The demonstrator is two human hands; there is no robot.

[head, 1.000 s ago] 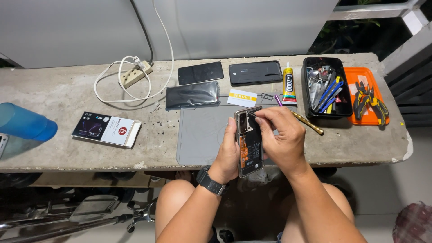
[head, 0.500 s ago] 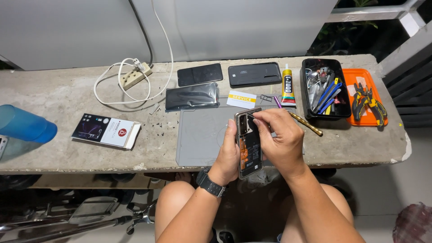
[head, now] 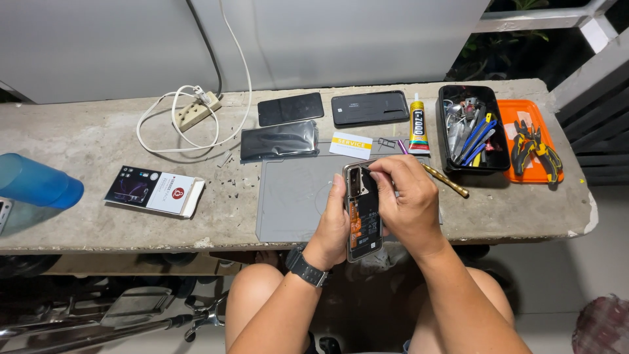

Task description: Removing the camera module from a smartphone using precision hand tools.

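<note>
Barely anything has shifted since a moment ago: the opened phone [head: 362,211] stays upright over the near edge of the desk [head: 85,226], and only the fingertips of my right hand [head: 407,204] have crept a little along its top corner. My left hand [head: 332,226] cups the phone from the left side, fingers wrapped narrow around its edge, with a dark watch [head: 306,267] on that wrist. My right-hand fingers [head: 379,172] pinch close together at the phone's upper end, near the camera housing; whether they grip some small part there I cannot tell.

Under the phone lies a grey work mat [head: 295,196] on the rough concrete desk. Beyond the mat rest a dark foil pouch [head: 278,139], two black phone panels [head: 290,108] [head: 370,107], a white and yellow card [head: 350,145] and a glue tube [head: 418,124] with a yellow label. Further right stand a black tray [head: 447,141] full of tools and an orange tray [head: 508,118] holding pliers [head: 536,149]. A slim brass-coloured tool [head: 445,181] lies just beside my right hand. To the left sit a small printed box [head: 154,190], a white power strip [head: 195,110] with its looped cord, and a blue cup [head: 36,181] lying at the desk's edge. A pale grey wall [head: 327,39] rises behind the desk, with a white railing [head: 590,29] and dark foliage to the right.
</note>
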